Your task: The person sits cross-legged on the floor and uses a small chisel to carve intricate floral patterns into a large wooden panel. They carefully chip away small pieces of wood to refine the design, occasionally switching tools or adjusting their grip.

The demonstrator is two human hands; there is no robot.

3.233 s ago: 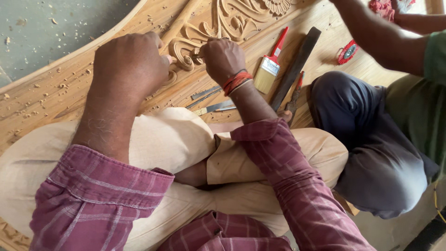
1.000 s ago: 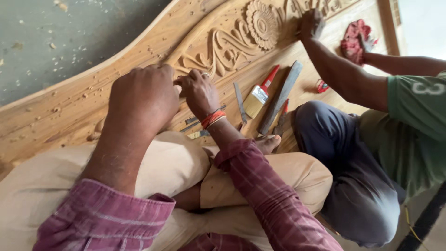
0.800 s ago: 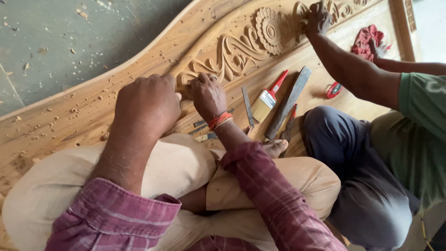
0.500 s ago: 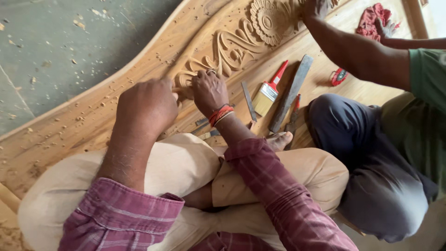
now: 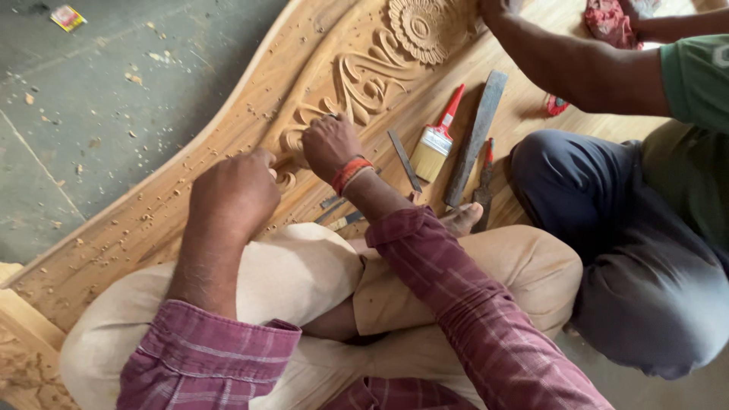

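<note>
Both hands (image 5: 281,171) on carved wooden panel (image 5: 357,76)

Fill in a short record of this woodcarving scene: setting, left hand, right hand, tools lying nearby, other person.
Setting: carved wooden panel on a grey floor
Left hand: fisted on the panel beside the scrollwork
Right hand: pressed on the carved scroll; any tool hidden
Tools: red-handled brush, flat file, chisels
Other person: co-worker's arm reaching to the rosette
</note>
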